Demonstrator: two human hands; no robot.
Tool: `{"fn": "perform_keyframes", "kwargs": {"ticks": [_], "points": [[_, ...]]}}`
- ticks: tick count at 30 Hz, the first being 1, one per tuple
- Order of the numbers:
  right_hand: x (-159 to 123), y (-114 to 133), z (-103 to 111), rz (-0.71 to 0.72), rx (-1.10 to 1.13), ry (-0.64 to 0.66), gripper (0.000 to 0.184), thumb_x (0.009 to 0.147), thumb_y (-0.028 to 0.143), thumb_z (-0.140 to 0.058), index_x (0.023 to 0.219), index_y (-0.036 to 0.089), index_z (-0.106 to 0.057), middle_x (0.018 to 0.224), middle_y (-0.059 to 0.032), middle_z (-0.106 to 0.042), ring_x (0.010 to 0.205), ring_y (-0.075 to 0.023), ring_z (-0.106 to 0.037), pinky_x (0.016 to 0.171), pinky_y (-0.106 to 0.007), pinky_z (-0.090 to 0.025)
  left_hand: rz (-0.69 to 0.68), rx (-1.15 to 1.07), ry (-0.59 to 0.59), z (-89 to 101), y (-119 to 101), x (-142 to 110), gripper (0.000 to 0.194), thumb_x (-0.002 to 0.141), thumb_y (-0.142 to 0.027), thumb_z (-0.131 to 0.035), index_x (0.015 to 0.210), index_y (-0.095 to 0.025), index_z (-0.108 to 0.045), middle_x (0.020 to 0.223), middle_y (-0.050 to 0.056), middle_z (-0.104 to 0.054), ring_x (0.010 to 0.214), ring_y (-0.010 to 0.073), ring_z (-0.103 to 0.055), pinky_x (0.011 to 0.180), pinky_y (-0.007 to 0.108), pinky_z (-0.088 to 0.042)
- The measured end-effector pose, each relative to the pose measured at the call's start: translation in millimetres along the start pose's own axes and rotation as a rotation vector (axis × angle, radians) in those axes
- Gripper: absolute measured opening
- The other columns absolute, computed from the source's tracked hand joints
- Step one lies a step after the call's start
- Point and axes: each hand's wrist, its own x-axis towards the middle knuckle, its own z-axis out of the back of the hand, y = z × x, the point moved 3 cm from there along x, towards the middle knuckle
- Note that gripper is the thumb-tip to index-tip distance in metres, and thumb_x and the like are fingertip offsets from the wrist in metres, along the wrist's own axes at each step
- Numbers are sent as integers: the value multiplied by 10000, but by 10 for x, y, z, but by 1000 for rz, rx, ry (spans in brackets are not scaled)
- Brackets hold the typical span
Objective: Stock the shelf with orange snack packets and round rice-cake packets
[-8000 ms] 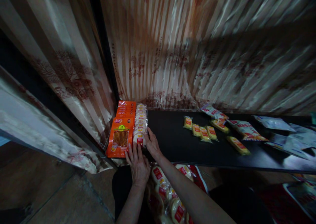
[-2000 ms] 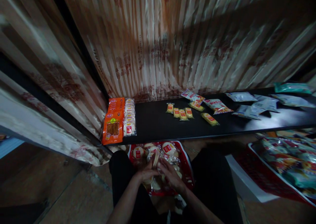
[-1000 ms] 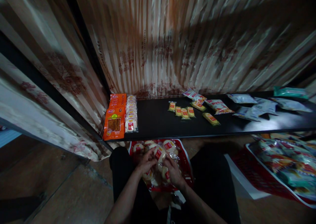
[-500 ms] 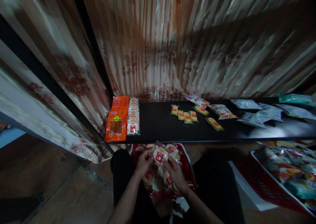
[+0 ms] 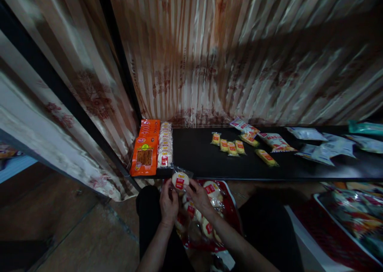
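Note:
Between my two hands is a round white cracker in a clear wrapper (image 5: 180, 181) with a red and yellow label. My left hand (image 5: 169, 202) pinches its left side, and my right hand (image 5: 200, 196) grips its right edge. They hold it just in front of the black shelf's (image 5: 191, 152) front edge, above a red basket (image 5: 235, 208) between my knees. More wrapped crackers (image 5: 208, 227) lie in that basket, partly hidden by my arms. On the shelf's left end a row of the same crackers (image 5: 165, 144) stands beside orange snack packets (image 5: 144, 156).
Small yellow packets (image 5: 231, 148) lie mid-shelf. Farther right are red and white bags (image 5: 277, 142), silvery bags (image 5: 338, 144) and a green packet (image 5: 366, 127). A second basket (image 5: 332, 224) full of packets stands at the lower right. A black post (image 5: 118, 56) and a striped curtain (image 5: 191, 64) border the shelf.
Both hands have moved left and slightly up with the wrapped cracker, from over the middle of the basket toward the row on the shelf. The camera view has shifted slightly.

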Motion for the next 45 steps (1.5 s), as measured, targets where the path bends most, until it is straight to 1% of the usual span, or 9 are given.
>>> {"fn": "perform_keyframes", "kwargs": {"ticks": [5,11,14,19,24,29,35,42,45], "points": [[167,64,-86,55,-69,-3,287,818,379,-504,982,207,-663,867,-32,-716,851,-211,-641,761,-301,-501,-42,95,-36,25,-79,128,451,789,-112,-413,1234,-161,-462,1158,118,-575,1086,199,-545,934,369,-454],[341,71,-141,101,-221,-64,293,810,354,-510,984,178,-668,888,-68,-672,841,-211,-623,773,-306,-479,-63,166,-28,87,-114,280,468,772,-77,-402,1230,-159,-460,1172,118,-557,1111,200,-521,960,365,-437],[434,95,-174,119,-308,-61,271,822,326,-507,993,195,-672,862,-58,-642,817,-192,-612,766,-291,-473,-79,190,-37,119,-115,339,469,771,-68,-399,1227,-154,-461,1178,123,-554,1122,202,-515,971,371,-430],[568,134,-240,167,-369,-28,267,850,317,-497,1037,214,-658,858,-43,-621,826,-180,-600,771,-280,-464,-110,214,-57,169,-138,408,484,788,-73,-388,1264,-148,-426,1198,136,-543,1142,209,-511,976,383,-431],[677,122,-309,207,-377,-9,259,863,303,-498,1056,215,-647,850,-38,-611,822,-171,-599,760,-266,-463,-86,240,-75,184,-143,442,535,781,-64,-398,1308,-163,-402,1266,133,-512,1217,218,-464,1015,393,-405],[753,85,-345,207,-410,-18,250,870,287,-493,1056,225,-649,862,-37,-625,824,-169,-604,757,-259,-463,-138,279,-64,110,-137,425,560,797,-49,-384,1341,-182,-377,1379,120,-427,1308,206,-370,1076,400,-349],[816,87,-344,199,-410,7,228,854,276,-515,1023,226,-660,847,-32,-629,799,-166,-609,750,-263,-472,-158,332,-67,29,-102,405,552,775,-29,-400,1303,-185,-433,1432,104,-367,1347,214,-309,1086,406,-337],[869,106,-349,199,-326,17,278,813,238,-550,1078,208,-630,926,-43,-658,840,-173,-617,782,-289,-482,-153,365,-67,37,-124,420,555,757,-23,-422,1288,-183,-455,1423,112,-378,1338,241,-317,1083,446,-334],[873,111,-359,204,-325,11,297,815,255,-556,1102,215,-620,900,-35,-644,834,-172,-614,788,-294,-485,-148,373,-77,39,-121,421,567,752,-20,-430,1289,-199,-456,1423,109,-380,1328,252,-334,1075,471,-338]]}}
